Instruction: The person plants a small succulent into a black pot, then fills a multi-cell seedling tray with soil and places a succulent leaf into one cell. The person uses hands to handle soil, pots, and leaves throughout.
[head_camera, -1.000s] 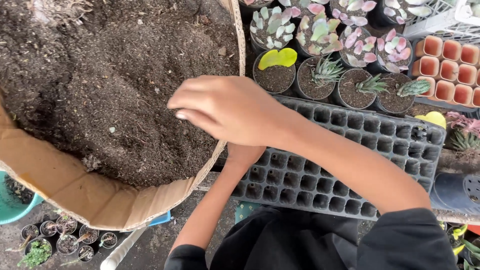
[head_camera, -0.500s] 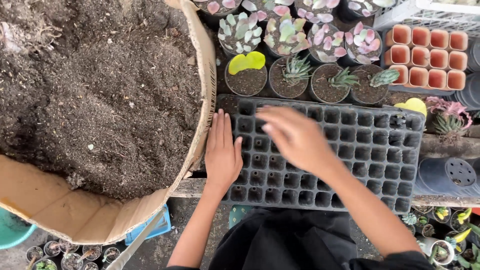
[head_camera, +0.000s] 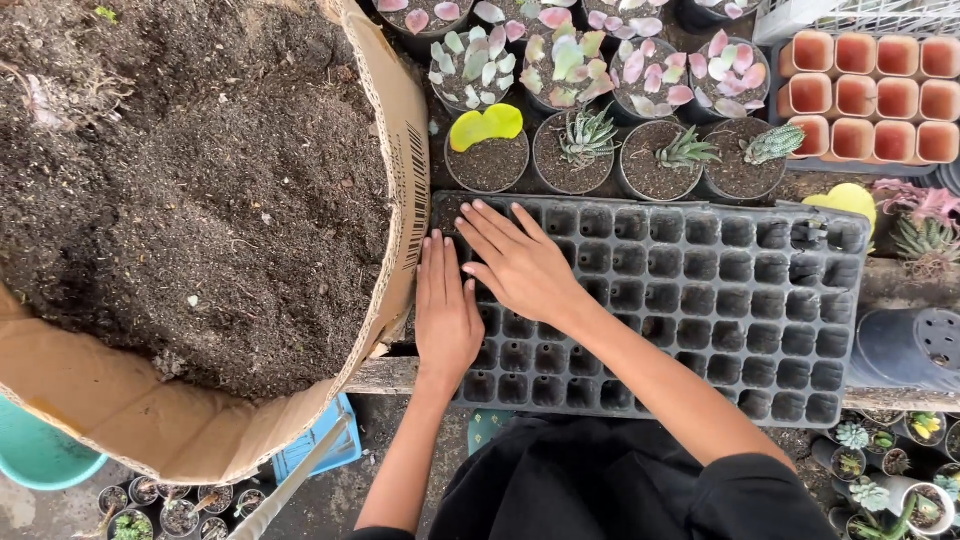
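right: open tray cells (head_camera: 760, 300) | left: soil box (head_camera: 395, 150) (close) | ahead: pots (head_camera: 570, 150)

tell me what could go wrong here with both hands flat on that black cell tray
1. The tray looks thin and appears to overhang the wooden plank at its near edge; pressing with the left hand and right hand might flex or tip it.
2. The small pots sit tight against the tray's far edge, so a push could knock them.
3. The cardboard holding soil leans right beside the left hand; a bump may spill soil.

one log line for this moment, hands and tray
left hand: flat on seedling tray, left edge | right hand: flat on tray cells, beside left | holding: nothing | cardboard soil box: left of tray
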